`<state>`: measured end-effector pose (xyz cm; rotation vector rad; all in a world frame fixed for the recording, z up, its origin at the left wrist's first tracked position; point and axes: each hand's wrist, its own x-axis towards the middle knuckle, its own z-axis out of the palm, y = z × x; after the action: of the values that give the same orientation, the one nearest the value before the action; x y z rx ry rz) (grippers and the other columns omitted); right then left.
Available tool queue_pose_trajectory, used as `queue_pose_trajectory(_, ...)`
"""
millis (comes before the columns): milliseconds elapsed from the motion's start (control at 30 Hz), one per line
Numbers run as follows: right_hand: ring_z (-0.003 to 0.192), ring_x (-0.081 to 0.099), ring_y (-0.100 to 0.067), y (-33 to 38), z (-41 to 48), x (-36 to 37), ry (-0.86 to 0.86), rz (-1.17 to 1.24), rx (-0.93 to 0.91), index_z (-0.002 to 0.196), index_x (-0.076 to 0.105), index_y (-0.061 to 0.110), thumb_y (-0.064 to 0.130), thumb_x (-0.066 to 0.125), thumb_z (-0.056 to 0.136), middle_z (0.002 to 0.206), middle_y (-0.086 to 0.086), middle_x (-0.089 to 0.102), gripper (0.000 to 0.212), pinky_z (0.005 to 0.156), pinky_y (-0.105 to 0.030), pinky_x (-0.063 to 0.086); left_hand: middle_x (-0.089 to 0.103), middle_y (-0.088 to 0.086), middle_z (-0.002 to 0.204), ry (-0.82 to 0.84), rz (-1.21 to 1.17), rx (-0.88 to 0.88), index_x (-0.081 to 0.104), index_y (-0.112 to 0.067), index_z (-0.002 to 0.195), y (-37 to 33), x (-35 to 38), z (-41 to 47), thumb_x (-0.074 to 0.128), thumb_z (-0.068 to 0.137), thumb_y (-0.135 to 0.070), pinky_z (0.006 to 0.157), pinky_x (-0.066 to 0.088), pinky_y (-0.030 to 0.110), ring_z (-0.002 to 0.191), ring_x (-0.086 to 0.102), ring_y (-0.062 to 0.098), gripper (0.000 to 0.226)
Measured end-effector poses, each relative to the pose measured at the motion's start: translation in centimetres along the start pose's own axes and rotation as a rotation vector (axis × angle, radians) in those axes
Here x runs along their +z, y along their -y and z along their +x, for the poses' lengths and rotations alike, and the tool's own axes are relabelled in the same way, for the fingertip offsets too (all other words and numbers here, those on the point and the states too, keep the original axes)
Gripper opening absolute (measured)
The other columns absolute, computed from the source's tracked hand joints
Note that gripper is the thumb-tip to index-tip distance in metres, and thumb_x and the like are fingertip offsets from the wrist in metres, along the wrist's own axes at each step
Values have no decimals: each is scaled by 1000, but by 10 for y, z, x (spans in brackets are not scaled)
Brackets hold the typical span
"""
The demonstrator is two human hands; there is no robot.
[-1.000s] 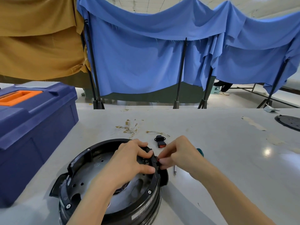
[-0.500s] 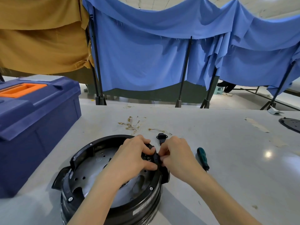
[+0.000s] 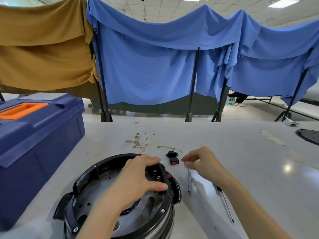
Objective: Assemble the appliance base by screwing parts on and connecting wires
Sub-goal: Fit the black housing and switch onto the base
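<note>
The round black appliance base [image 3: 96, 171] lies upside down at the near table edge, its metal plate facing up. My left hand [image 3: 138, 178] grips its right rim, fingers over the edge and thumb on the inner side, beside a black socket part with a red tab [image 3: 170, 175]. My right hand [image 3: 202, 163] hovers to the right of the base, thumb and fingertips brought together; blur hides whether anything is between them. A loose black switch part with a red end [image 3: 172, 158] lies just left of those fingertips.
A silver rod [image 3: 189, 181] lies below my right hand, and a long thin screwdriver [image 3: 227, 206] beside my forearm. Loose wires with brass terminals [image 3: 139, 142] lie further back. A blue toolbox [image 3: 39, 135] stands at the left, a black disc [image 3: 309, 136] far right.
My right hand has left the base's rim and moved right and away from it. My left hand stays on the rim. The camera has tilted.
</note>
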<state>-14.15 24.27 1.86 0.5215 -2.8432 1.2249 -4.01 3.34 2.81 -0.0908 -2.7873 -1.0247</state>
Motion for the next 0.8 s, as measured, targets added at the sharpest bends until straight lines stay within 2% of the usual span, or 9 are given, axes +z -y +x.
queue_pose_trajectory(33, 92, 62, -6, -1, 4, 1, -26, -43, -9, 102, 76, 14, 6, 66, 89, 95, 9, 69, 19, 77, -16, 43, 46, -18, 141, -10, -2, -3, 52, -35, 137, 1, 0, 0, 88, 62, -42, 115, 26, 30, 136, 34, 7, 83)
queue_pose_trajectory(100, 122, 51, -16, -8, 13, 4, -66, -139, 17, 121, 68, 13, 8, 61, 94, 123, 2, 62, 29, 96, -23, 39, 44, -17, 144, -21, -1, -1, 46, -34, 142, 2, 1, -1, 87, 63, -43, 114, 25, 27, 137, 32, 7, 89)
queue_pose_trajectory(167, 136, 39, -25, -19, 19, 10, -45, -225, 72, 133, 59, 12, 11, 57, 96, 139, -4, 55, 37, 109, -33, 34, 43, -19, 143, -16, 10, 10, 46, -34, 142, 3, 2, 0, 86, 64, -44, 113, 25, 25, 136, 31, 7, 88)
queue_pose_trajectory(267, 122, 44, -34, -30, 21, 24, -13, -361, 127, 127, 63, 7, 14, 55, 97, 123, -12, 65, 32, 98, -37, 41, 44, -26, 139, -2, 14, 17, 51, -31, 137, 5, 3, 0, 85, 64, -47, 111, 25, 24, 136, 32, 5, 82)
queue_pose_trajectory(367, 115, 48, -33, -34, 24, 29, -54, -357, 101, 119, 68, 10, 11, 56, 96, 115, -10, 68, 26, 92, -35, 44, 43, -28, 138, 4, 33, 19, 53, -30, 137, 6, 3, 2, 84, 65, -49, 112, 26, 25, 135, 32, 4, 81)
queue_pose_trajectory(500, 107, 54, -25, -37, 25, 28, -93, -252, 88, 118, 67, 12, 8, 63, 90, 113, -6, 67, 28, 80, -26, 39, 43, -27, 139, 6, 34, 13, 52, -31, 137, 5, 2, 2, 84, 65, -49, 112, 25, 25, 135, 32, 4, 81)
queue_pose_trajectory(633, 87, 53, -13, -36, 22, 24, -99, -80, 92, 117, 65, 14, 4, 71, 82, 105, -1, 62, 36, 69, -20, 38, 42, -26, 143, 9, 42, 6, 51, -31, 138, 3, 2, 1, 82, 67, -49, 114, 24, 28, 136, 30, 5, 80)
queue_pose_trajectory(733, 84, 58, -14, -29, 14, 16, -147, 18, 59, 115, 66, 14, -1, 71, 81, 106, -2, 62, 37, 73, -22, 42, 40, -24, 145, 28, 34, 3, 51, -33, 138, 1, 1, -1, 82, 69, -47, 117, 22, 32, 139, 28, 7, 77)
queue_pose_trajectory(800, 76, 63, -15, -18, 6, 5, -174, 175, 36, 109, 70, 11, -8, 71, 78, 101, -5, 68, 36, 73, -28, 51, 40, -23, 146, 39, 29, 1, 54, -34, 135, -1, -1, -2, 82, 69, -46, 118, 21, 34, 140, 28, 8, 73)
